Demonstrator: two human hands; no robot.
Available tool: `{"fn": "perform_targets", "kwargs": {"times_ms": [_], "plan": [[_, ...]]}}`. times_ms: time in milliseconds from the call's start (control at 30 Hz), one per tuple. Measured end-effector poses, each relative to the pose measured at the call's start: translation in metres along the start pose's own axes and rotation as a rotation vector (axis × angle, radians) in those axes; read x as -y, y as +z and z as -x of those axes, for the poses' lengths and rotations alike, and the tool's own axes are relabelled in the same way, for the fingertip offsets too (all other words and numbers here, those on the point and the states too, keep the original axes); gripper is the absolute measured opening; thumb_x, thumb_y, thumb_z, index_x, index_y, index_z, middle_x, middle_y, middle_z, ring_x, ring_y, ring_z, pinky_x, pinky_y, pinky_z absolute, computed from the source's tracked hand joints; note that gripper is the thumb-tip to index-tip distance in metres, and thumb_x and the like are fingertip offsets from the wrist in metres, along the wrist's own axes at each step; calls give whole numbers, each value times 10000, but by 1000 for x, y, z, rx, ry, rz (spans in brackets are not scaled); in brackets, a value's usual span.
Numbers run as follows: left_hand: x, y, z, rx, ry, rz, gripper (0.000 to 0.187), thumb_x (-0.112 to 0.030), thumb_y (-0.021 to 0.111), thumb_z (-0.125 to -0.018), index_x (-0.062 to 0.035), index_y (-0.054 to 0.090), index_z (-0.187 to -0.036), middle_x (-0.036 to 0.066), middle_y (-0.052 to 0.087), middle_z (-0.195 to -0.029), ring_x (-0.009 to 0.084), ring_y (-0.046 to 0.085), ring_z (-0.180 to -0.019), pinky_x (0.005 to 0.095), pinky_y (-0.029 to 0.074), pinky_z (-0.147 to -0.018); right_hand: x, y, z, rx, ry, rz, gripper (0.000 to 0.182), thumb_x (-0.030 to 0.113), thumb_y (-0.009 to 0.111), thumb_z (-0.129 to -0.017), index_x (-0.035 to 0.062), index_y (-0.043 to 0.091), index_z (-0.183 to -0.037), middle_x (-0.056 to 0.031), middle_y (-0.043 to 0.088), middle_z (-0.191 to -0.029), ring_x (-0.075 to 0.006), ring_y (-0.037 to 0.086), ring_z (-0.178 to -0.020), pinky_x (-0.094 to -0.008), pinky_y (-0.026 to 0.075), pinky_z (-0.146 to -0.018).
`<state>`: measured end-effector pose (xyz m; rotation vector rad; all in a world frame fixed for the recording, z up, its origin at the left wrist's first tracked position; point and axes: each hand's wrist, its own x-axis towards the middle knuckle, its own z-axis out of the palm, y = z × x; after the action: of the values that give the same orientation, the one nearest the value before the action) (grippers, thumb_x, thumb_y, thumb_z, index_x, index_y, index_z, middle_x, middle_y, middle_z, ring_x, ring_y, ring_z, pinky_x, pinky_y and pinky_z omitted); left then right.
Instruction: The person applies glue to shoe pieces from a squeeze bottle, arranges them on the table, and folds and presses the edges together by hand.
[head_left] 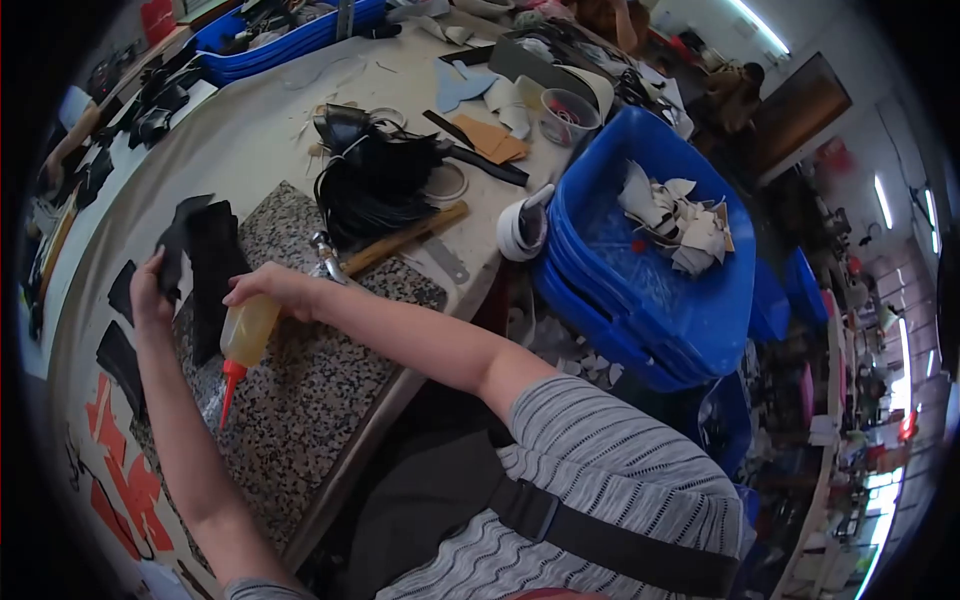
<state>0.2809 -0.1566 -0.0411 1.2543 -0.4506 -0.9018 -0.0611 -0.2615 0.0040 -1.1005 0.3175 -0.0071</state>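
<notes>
My right hand (278,290) is wrapped round a clear squeeze bottle (250,330) of yellowish liquid, its red nozzle pointing down over a speckled stone slab (310,370). At the slab's far left, my left hand (150,297) grips the edge of a black piece (176,245) of leather-like material. Between the hands stretches another long black piece (210,265). Two more dark pieces, one (122,292) beside my left hand and one (120,360) nearer me, lie to the left. Just beyond my right wrist rests a hammer (400,240) with a wooden handle.
A tied bundle of black strips (375,175) lies past the slab. Stacked blue tubs (590,300) with pale scraps stand at the right table edge, beside a white tape roll (522,228). Orange-red cutouts (130,490) lie at left. Other people work in the background.
</notes>
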Motion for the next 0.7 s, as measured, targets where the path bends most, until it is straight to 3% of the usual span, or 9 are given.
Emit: {"fn": "perform_targets", "kwargs": {"times_ms": [67, 133, 167, 267, 333, 367, 467, 533, 700], "plan": [[-49, 28, 21, -83, 37, 174, 202, -150, 569, -971, -12, 633, -1104, 113, 701, -1050, 207, 698, -877, 310, 574, -793, -3, 0, -3, 6, -13, 17, 869, 332, 774, -717, -68, 437, -1411, -140, 528, -1334, -247, 552, -1150, -385, 452, -925], [-102, 45, 47, 33, 140, 74, 277, -150, 574, -967, -13, 614, -1205, 75, 687, -1120, 167, 654, -1015, 291, 489, -960, -1, 0, -2, 20, -6, 18, 899, 325, 780, -712, -89, 412, -1419, -140, 515, -1344, -241, 544, -1162, -379, 450, -930], [-118, 37, 52, 25, 238, 37, 327, -158, 569, -965, -4, 597, -1252, 66, 669, -1157, 153, 628, -1060, 283, 458, -986, 0, -1, 0, 12, -24, -15, 832, 322, 775, -721, -77, 457, -1378, -137, 543, -1293, -239, 565, -1123, -375, 464, -907], [-155, 48, 123, 59, 116, -106, 373, -174, 553, -967, 1, 569, -1297, 92, 635, -1220, 158, 612, -1096, 273, 438, -1007, 1, -4, 12, 30, -68, -112, 608, 316, 757, -752, -34, 581, -1218, -122, 614, -1119, -233, 620, -989, -369, 503, -828], [-142, 105, 200, -31, 179, -146, 407, -169, 548, -964, 9, 536, -1330, 92, 645, -1203, 158, 637, -1061, 274, 477, -964, 10, -7, 39, 91, -84, -178, 428, 313, 738, -779, 7, 648, -1064, -102, 646, -974, -223, 648, -877, -369, 526, -761], [-132, 104, 222, 70, 118, -213, 462, -180, 566, -951, 16, 503, -1365, 114, 621, -1250, 173, 626, -1093, 295, 480, -965, 18, -1, 62, 71, -102, -219, 271, 310, 711, -811, 59, 645, -888, -76, 640, -831, -209, 646, -755, -367, 535, -684], [-61, 105, 273, 168, -61, -184, 573, -96, 629, -893, 48, 425, -1409, 151, 594, -1296, 186, 615, -1125, 314, 518, -906, 22, -17, 117, 103, -170, -244, 335, 293, 666, -860, 9, 617, -1030, -75, 636, -942, -191, 649, -873, -338, 524, -807], [-14, 117, 302, 136, -274, -212, 672, 28, 638, -820, -21, 395, -1443, 147, 599, -1239, 173, 619, -1076, 304, 534, -865, 11, -34, 139, 44, -228, -257, 337, 281, 658, -868, 0, 618, -1050, -83, 638, -956, -185, 647, -876, -330, 523, -810], [13, 142, 323, -2, 19, -669, 615, 61, 619, -760, -139, 536, -1336, 103, 614, -1052, 146, 616, -900, 288, 528, -800, 11, -32, 181, -343, -349, -67, 320, 248, 628, -859, 13, 594, -1074, -76, 612, -937, -171, 625, -876, -305, 507, -804]]}}
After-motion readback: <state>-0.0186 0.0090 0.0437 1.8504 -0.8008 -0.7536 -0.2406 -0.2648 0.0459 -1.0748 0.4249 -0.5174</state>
